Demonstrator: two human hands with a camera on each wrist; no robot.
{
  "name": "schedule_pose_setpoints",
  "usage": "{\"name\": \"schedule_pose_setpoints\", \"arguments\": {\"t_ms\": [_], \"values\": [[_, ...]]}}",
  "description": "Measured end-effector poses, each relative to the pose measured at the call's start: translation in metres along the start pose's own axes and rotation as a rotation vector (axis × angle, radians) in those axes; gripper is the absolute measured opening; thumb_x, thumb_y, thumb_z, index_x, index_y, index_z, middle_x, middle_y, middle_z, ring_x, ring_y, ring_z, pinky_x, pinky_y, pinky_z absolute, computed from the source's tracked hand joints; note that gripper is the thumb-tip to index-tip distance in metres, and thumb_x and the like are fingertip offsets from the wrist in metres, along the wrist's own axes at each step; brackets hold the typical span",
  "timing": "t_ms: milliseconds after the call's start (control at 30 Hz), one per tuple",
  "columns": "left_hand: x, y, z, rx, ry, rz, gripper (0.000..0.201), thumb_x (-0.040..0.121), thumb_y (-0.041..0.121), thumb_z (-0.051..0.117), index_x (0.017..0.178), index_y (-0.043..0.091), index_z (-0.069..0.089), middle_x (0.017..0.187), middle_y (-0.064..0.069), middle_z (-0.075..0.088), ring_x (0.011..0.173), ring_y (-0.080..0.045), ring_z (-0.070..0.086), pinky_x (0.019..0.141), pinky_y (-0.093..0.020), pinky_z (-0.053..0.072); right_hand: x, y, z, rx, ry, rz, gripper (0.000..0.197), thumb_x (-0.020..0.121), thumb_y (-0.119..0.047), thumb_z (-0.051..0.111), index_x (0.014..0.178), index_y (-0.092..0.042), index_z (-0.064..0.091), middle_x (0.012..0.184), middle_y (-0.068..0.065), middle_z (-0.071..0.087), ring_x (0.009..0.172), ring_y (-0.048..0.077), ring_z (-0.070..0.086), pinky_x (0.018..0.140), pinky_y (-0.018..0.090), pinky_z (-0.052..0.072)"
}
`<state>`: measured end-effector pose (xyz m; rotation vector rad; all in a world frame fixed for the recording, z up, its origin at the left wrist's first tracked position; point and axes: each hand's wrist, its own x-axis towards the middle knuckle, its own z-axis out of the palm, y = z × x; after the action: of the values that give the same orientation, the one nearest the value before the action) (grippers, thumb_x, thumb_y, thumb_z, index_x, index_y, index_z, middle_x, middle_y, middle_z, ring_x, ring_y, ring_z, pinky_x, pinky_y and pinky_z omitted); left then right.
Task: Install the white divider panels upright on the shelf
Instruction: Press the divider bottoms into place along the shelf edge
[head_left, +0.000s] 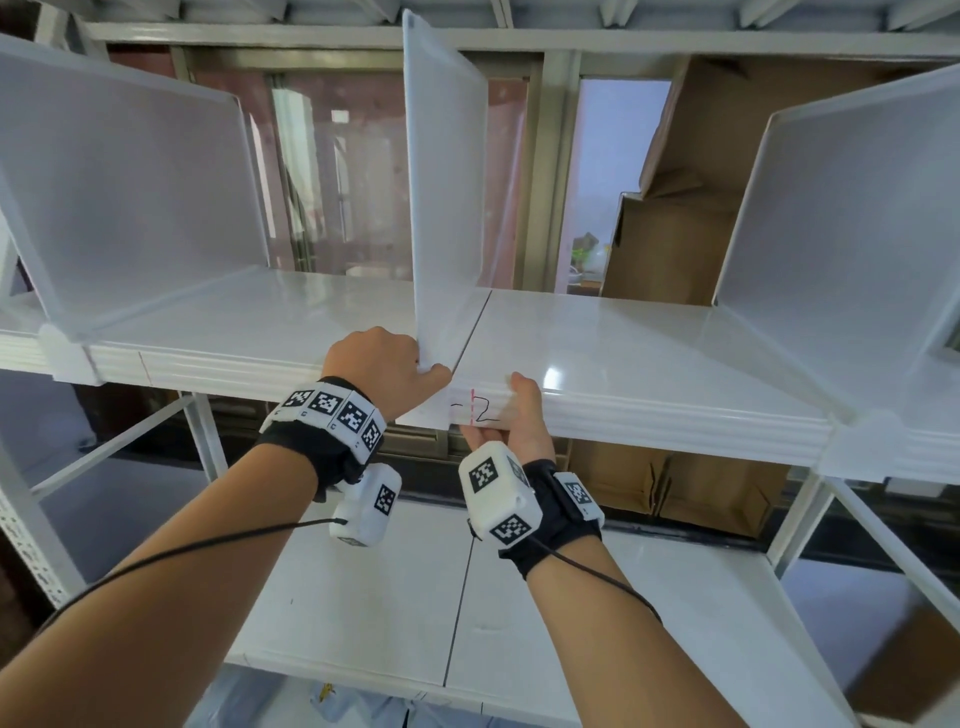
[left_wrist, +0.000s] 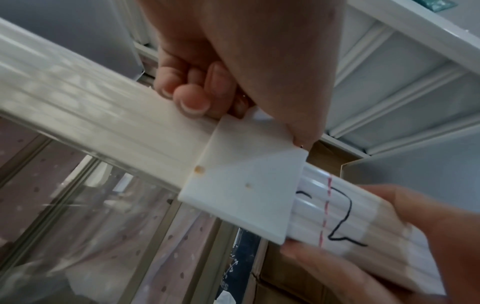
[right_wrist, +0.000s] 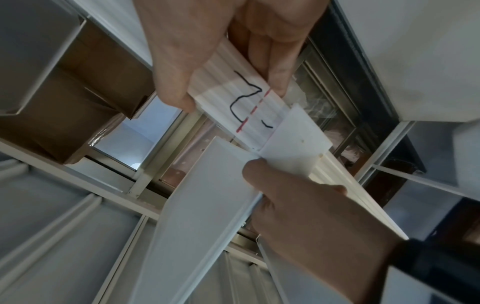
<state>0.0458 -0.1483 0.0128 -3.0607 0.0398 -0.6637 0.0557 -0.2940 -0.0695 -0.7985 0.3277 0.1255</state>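
Observation:
A white divider panel (head_left: 447, 182) stands upright at the middle of the white shelf (head_left: 649, 353). My left hand (head_left: 431, 364) grips its lower front corner, fingers curled behind and thumb in front. The panel's flat front clip (left_wrist: 241, 185) hangs over the ribbed shelf edge (left_wrist: 103, 115), just left of a red dashed line and a handwritten "2" (left_wrist: 337, 218). My right hand (head_left: 493, 408) pinches that edge beside the mark, thumb (right_wrist: 174, 72) on one side and fingers (right_wrist: 280, 61) on the other. Two more dividers stand clipped on, one at the left (head_left: 130, 197) and one at the right (head_left: 852, 208).
A seam (head_left: 475, 332) runs back across the shelf beside the panel's foot. Cardboard boxes (head_left: 675, 234) sit behind the shelf on the right, with window frames behind. A lower shelf (head_left: 389, 597) lies under my forearms, and an upper shelf's underside (head_left: 519, 36) is close above the panel.

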Motion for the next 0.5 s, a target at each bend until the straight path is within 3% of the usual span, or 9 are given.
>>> {"name": "schedule_pose_setpoints", "arguments": {"t_ms": [200, 233, 333, 367, 500], "values": [[0.001, 0.012, 0.0, 0.02, 0.017, 0.02, 0.048, 0.085, 0.053, 0.039, 0.06, 0.013, 0.048, 0.06, -0.004, 0.052, 0.055, -0.02, 0.048, 0.057, -0.028, 0.042, -0.003, -0.003, 0.001, -0.078, 0.036, 0.024, 0.054, 0.067, -0.051, 0.081, 0.099, -0.009, 0.07, 0.082, 0.01, 0.074, 0.065, 0.021, 0.068, 0.052, 0.026, 0.055], [0.0, 0.016, 0.0, 0.012, 0.03, 0.017, 0.047, 0.084, 0.053, 0.039, 0.06, 0.013, 0.048, 0.06, -0.004, 0.053, 0.055, -0.021, 0.048, 0.057, -0.028, 0.042, -0.004, -0.005, -0.001, -0.095, 0.029, 0.029, 0.055, 0.067, -0.053, 0.081, 0.099, -0.009, 0.069, 0.081, 0.01, 0.074, 0.064, 0.021, 0.068, 0.053, 0.027, 0.056], [0.002, 0.019, -0.003, 0.034, 0.026, 0.004, 0.05, 0.085, 0.057, 0.038, 0.062, 0.014, 0.05, 0.062, -0.004, 0.053, 0.058, -0.022, 0.05, 0.058, -0.029, 0.042, -0.007, -0.006, -0.005, -0.068, -0.031, 0.012, 0.055, 0.07, -0.051, 0.082, 0.106, -0.011, 0.071, 0.095, 0.009, 0.079, 0.081, 0.022, 0.074, 0.084, 0.037, 0.061], [0.002, 0.019, -0.004, 0.046, 0.007, 0.004, 0.052, 0.085, 0.058, 0.038, 0.064, 0.013, 0.052, 0.063, -0.004, 0.054, 0.059, -0.023, 0.051, 0.059, -0.029, 0.042, -0.01, -0.006, -0.006, -0.034, -0.032, -0.004, 0.057, 0.071, -0.049, 0.083, 0.112, -0.011, 0.07, 0.103, 0.011, 0.078, 0.087, 0.022, 0.075, 0.089, 0.037, 0.06], [0.0, 0.018, -0.004, 0.063, -0.018, -0.008, 0.06, 0.088, 0.066, 0.034, 0.078, 0.012, 0.057, 0.064, -0.002, 0.05, 0.067, -0.025, 0.053, 0.062, -0.03, 0.043, -0.018, -0.009, -0.003, -0.014, -0.049, 0.008, 0.059, 0.073, -0.049, 0.082, 0.117, -0.012, 0.067, 0.11, 0.01, 0.077, 0.086, 0.019, 0.075, 0.081, 0.032, 0.058]]}}
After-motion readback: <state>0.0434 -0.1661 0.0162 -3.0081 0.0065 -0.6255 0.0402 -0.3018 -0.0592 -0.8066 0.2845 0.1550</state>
